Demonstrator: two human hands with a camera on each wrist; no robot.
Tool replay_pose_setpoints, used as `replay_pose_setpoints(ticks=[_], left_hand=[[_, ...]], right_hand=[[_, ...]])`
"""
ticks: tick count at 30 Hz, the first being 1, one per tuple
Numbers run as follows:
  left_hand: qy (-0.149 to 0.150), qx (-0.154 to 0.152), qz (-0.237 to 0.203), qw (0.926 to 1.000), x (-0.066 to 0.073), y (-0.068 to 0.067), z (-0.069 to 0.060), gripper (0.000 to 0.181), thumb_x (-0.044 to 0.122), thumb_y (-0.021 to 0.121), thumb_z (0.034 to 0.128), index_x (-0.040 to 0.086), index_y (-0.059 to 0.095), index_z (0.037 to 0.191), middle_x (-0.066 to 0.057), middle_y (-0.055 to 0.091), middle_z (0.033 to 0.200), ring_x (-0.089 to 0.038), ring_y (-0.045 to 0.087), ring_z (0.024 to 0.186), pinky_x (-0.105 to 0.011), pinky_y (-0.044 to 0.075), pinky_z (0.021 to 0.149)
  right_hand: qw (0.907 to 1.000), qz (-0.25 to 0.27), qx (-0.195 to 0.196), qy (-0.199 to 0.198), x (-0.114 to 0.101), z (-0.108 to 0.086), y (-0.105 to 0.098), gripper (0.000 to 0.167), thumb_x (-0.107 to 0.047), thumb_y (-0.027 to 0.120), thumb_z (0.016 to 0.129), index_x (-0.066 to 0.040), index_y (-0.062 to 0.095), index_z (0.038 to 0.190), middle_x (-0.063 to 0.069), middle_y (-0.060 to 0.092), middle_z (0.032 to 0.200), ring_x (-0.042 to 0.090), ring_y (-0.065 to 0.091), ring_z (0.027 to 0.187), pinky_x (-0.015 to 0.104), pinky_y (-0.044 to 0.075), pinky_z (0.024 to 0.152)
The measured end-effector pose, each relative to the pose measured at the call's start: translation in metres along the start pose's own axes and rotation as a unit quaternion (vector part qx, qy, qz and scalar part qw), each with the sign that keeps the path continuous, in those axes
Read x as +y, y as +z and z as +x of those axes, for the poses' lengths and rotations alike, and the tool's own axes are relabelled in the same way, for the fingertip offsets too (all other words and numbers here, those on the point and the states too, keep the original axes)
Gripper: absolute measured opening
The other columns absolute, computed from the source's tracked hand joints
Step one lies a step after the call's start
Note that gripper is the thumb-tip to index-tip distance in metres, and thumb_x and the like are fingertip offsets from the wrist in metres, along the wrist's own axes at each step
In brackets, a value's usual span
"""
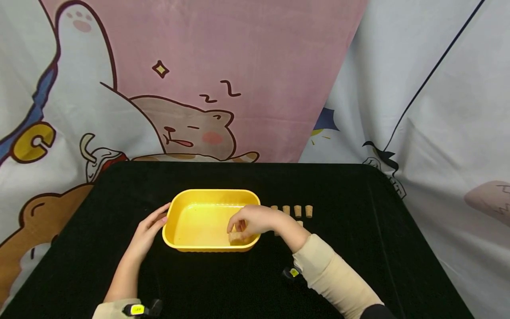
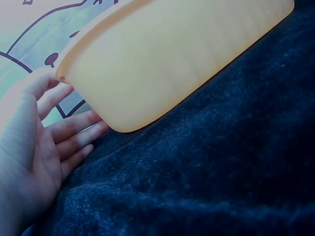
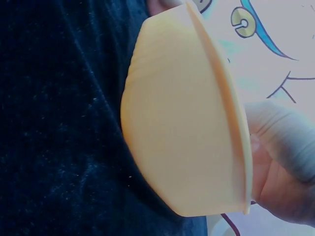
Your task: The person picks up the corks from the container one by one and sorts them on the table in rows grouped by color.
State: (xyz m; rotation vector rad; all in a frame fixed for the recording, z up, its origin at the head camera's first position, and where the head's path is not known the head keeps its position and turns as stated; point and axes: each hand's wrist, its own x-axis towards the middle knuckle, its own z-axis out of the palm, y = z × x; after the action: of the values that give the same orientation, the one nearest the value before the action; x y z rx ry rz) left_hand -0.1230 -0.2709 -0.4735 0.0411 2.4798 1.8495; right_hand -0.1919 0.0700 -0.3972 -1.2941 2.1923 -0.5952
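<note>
A yellow plastic tub [image 1: 191,248] stands on the black-covered table. My left hand [image 1: 145,232] is at its left end; in the left wrist view its fairly straight fingers [image 2: 74,125] touch the outer wall and rim. My right hand [image 1: 256,220] reaches over the right rim, its fingers bent down inside. At their tips is a tan cork stopper [image 1: 236,238], which thumb and fingers seem to pinch; the fingers partly cover it. In the right wrist view the tub wall [image 3: 182,118] hides those fingertips.
To the right of the tub, several tapered cork stoppers [image 1: 297,211] stand in a row, with more [image 1: 300,223] partly hidden behind my right wrist. The black cloth [image 1: 358,248] covers the table up to a printed curtain [image 1: 279,88] behind.
</note>
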Motion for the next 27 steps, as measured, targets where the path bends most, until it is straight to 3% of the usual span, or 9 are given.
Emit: replay_pose_setpoints(ticks=[14,27], left_hand=[[0.001,-0.001,0.003,1.0000,0.000,0.000,0.000,0.054,0.039,0.044,0.1017,0.011,0.037,0.147,-0.020,0.043,0.143,-0.005,0.050,0.112,-0.062,0.031,0.100],[0.001,0.005,0.010,0.9999,0.001,0.001,-0.001,0.054,0.039,0.044,0.1017,0.009,0.038,0.147,-0.021,0.044,0.142,-0.002,0.050,0.110,-0.062,0.032,0.099]], right_hand=[[0.9968,0.035,0.069,-0.020,-0.006,-0.019,-0.018,0.028,-0.013,0.073,0.085,-0.019,0.068,0.112,-0.014,0.060,0.089,0.007,0.057,0.085,0.025,0.048,0.072],[0.9821,0.051,0.177,-0.038,-0.016,-0.048,-0.037,0.029,-0.014,0.074,0.084,-0.018,0.068,0.112,-0.012,0.062,0.091,0.013,0.057,0.079,0.030,0.050,0.064]])
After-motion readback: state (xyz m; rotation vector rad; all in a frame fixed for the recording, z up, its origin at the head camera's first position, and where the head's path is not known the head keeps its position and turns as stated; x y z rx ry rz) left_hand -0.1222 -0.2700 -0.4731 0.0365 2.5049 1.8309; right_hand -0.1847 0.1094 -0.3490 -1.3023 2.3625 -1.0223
